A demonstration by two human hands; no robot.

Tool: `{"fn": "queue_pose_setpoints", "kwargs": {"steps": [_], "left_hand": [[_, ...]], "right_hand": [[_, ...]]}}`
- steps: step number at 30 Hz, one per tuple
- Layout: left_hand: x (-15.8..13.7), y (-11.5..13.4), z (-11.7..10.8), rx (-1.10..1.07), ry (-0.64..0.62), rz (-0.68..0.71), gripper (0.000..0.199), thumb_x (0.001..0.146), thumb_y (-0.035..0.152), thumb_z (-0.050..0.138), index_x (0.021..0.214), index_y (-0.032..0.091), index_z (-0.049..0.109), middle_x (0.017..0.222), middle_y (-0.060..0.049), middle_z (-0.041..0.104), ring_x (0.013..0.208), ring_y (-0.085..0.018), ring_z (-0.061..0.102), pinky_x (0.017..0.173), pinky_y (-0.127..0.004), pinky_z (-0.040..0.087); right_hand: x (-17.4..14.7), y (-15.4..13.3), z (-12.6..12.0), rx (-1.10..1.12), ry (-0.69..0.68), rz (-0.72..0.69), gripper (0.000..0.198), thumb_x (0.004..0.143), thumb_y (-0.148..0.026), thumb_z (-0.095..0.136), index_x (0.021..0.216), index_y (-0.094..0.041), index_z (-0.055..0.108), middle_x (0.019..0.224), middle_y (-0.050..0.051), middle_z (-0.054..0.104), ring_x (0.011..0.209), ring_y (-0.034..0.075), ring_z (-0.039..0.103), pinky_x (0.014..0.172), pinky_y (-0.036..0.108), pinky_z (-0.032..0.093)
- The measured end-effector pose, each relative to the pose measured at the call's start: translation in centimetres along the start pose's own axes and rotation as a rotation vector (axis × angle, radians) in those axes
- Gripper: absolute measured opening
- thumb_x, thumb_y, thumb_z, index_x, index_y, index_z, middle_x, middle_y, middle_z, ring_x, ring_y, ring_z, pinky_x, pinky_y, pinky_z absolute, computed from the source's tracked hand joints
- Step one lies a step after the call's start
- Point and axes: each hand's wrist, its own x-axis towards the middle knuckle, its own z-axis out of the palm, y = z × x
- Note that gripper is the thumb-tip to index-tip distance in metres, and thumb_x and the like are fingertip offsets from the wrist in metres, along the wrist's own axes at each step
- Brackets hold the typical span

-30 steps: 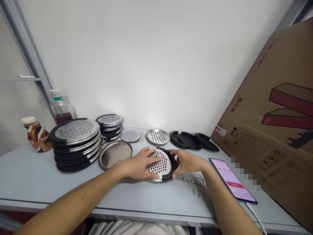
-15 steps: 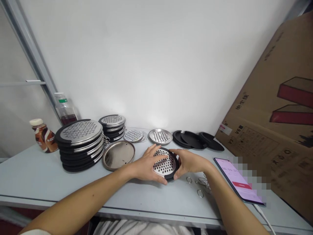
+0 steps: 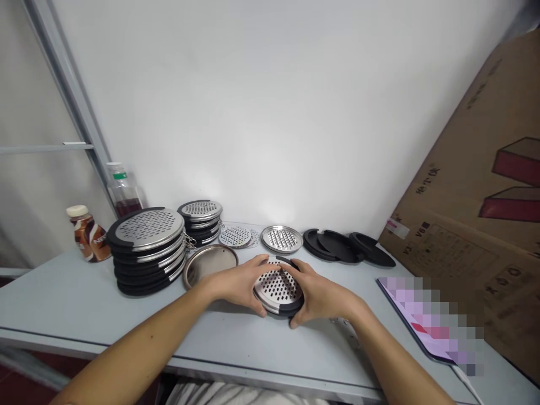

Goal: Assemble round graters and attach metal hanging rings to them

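A round metal grater (image 3: 276, 286) with a black rim along its right side lies between my hands, low over the table. My left hand (image 3: 242, 283) curves round its left edge, thumb at the near side and fingers at the far side. On the black rim, my right hand (image 3: 318, 292) grips from the right, with its index finger over the top. Behind my left wrist lies a plain round metal dish (image 3: 211, 260). Metal rings (image 3: 343, 322) are partly hidden under my right forearm.
Two stacks of black-rimmed graters (image 3: 147, 253) (image 3: 200, 219) stand at left, beside a brown bottle (image 3: 88, 233) and a clear bottle (image 3: 126, 194). Loose grater discs (image 3: 282, 239) (image 3: 235, 236) and black rims (image 3: 337, 246) lie behind. A phone (image 3: 422, 320) and a large carton (image 3: 459, 214) are at right.
My left hand has drawn back from the grater's top to its left edge. My right hand has moved slightly left, its index finger now over the top. The whole view has shifted slightly.
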Motion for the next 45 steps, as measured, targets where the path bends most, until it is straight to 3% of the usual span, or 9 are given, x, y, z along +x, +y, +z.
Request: {"fn": "queue_pose_setpoints", "kwargs": {"steps": [4, 7, 10, 13, 23, 27, 33, 41, 45], "left_hand": [[-0.1, 0.4, -1.0, -0.020, 0.045, 0.005, 0.100, 0.055, 0.045, 0.082, 0.142, 0.032, 0.034, 0.152, -0.008, 0.025, 0.139, -0.033, 0.024, 0.111, -0.044, 0.026], [-0.2, 0.4, -2.1, -0.105, 0.109, 0.008, 0.096, 0.054, 0.039, 0.084, 0.139, 0.029, 0.039, 0.144, -0.008, 0.040, 0.130, -0.030, 0.039, 0.107, -0.041, 0.033], [-0.1, 0.1, -2.8, -0.264, 0.168, -0.048, 0.074, 0.066, 0.032, 0.077, 0.132, 0.025, 0.046, 0.125, -0.007, 0.058, 0.111, -0.026, 0.056, 0.095, -0.037, 0.044], [0.3, -0.4, -2.9, -0.362, 0.256, -0.100, 0.048, 0.076, 0.030, 0.068, 0.120, 0.020, 0.055, 0.108, -0.007, 0.066, 0.099, -0.023, 0.062, 0.087, -0.036, 0.047], [0.9, 0.3, -1.9, -0.397, 0.393, -0.094, 0.036, 0.082, 0.040, 0.062, 0.109, 0.017, 0.063, 0.104, -0.007, 0.065, 0.098, -0.022, 0.060, 0.084, -0.032, 0.046], [1.8, -0.3, -0.3, -0.319, 0.415, -0.153, 0.034, 0.082, 0.040, 0.060, 0.108, 0.018, 0.064, 0.094, -0.005, 0.066, 0.087, -0.020, 0.061, 0.076, -0.030, 0.048], [2.7, -1.0, 1.5, -0.136, 0.464, -0.159, 0.029, 0.085, 0.031, 0.055, 0.110, 0.018, 0.062, 0.105, -0.008, 0.066, 0.092, -0.021, 0.062, 0.083, -0.033, 0.049], [2.3, -0.6, 1.4, 0.008, 0.457, -0.093, 0.028, 0.090, 0.030, 0.048, 0.113, 0.020, 0.060, 0.112, -0.008, 0.064, 0.103, -0.022, 0.059, 0.094, -0.036, 0.045], [1.6, 0.0, 0.8, -0.002, 0.338, -0.036, 0.047, 0.082, 0.043, 0.061, 0.124, 0.023, 0.055, 0.125, -0.008, 0.056, 0.113, -0.024, 0.054, 0.098, -0.036, 0.042]], "right_hand": [[-0.2, -1.3, -1.0, 0.048, 0.048, -0.054, 0.103, 0.051, -0.050, 0.082, 0.141, -0.021, 0.041, 0.145, 0.014, 0.036, 0.129, 0.037, 0.038, 0.105, 0.044, 0.035], [-0.5, -1.9, -2.7, 0.193, 0.071, -0.040, 0.072, 0.070, -0.058, 0.067, 0.129, -0.018, 0.055, 0.129, 0.012, 0.056, 0.115, 0.032, 0.052, 0.097, 0.043, 0.042], [-1.0, -2.0, -3.8, 0.404, 0.049, 0.028, 0.054, 0.084, -0.060, 0.048, 0.117, -0.020, 0.063, 0.115, 0.008, 0.065, 0.103, 0.027, 0.060, 0.092, 0.039, 0.045], [-1.4, -1.8, -4.2, 0.619, 0.011, 0.095, 0.054, 0.085, -0.062, 0.046, 0.104, -0.016, 0.068, 0.101, 0.008, 0.068, 0.097, 0.024, 0.062, 0.091, 0.037, 0.046], [-1.1, -0.8, -4.6, 0.529, -0.041, 0.085, 0.052, 0.081, -0.058, 0.057, 0.106, -0.014, 0.062, 0.081, 0.007, 0.069, 0.073, 0.020, 0.066, 0.072, 0.033, 0.052], [-0.5, 0.1, -3.6, 0.468, -0.062, 0.143, 0.054, 0.082, -0.058, 0.055, 0.111, -0.012, 0.059, 0.076, 0.007, 0.069, 0.067, 0.020, 0.067, 0.065, 0.031, 0.053], [0.2, 1.2, -2.4, 0.471, -0.081, 0.171, 0.056, 0.080, -0.050, 0.062, 0.123, -0.016, 0.051, 0.082, 0.005, 0.069, 0.063, 0.017, 0.067, 0.062, 0.029, 0.052], [0.8, 1.9, -2.3, 0.538, -0.006, 0.173, 0.055, 0.079, -0.040, 0.065, 0.125, -0.012, 0.050, 0.079, 0.006, 0.069, 0.066, 0.018, 0.067, 0.064, 0.032, 0.055], [-0.1, 2.2, -3.9, 0.537, 0.136, 0.179, 0.049, 0.080, -0.035, 0.063, 0.122, -0.012, 0.052, 0.085, 0.009, 0.069, 0.072, 0.019, 0.067, 0.061, 0.029, 0.055]]}}
